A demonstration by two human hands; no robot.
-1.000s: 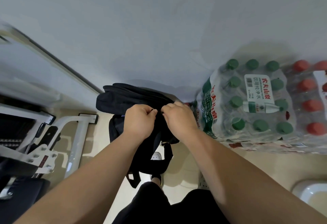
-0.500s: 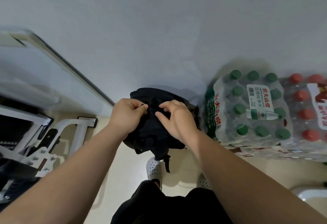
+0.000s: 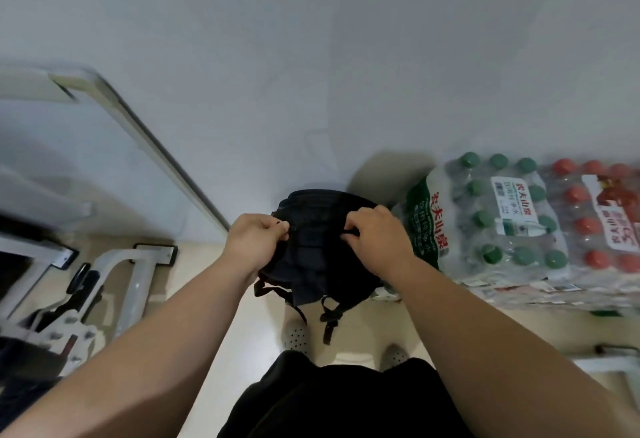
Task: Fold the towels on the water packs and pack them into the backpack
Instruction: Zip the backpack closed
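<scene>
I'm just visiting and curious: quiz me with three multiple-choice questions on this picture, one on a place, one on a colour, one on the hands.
1. The green-capped water pack sits on which side of the backpack? A left; B right; C underneath.
2. The other water pack has caps coloured: A blue; B white; C red.
3. The left hand and right hand: A both grip the backpack; B both hang free; C rest on the packs.
Answers: B, it sits right of the backpack; C, its caps show red; A, fingers curl on the backpack's top.
</scene>
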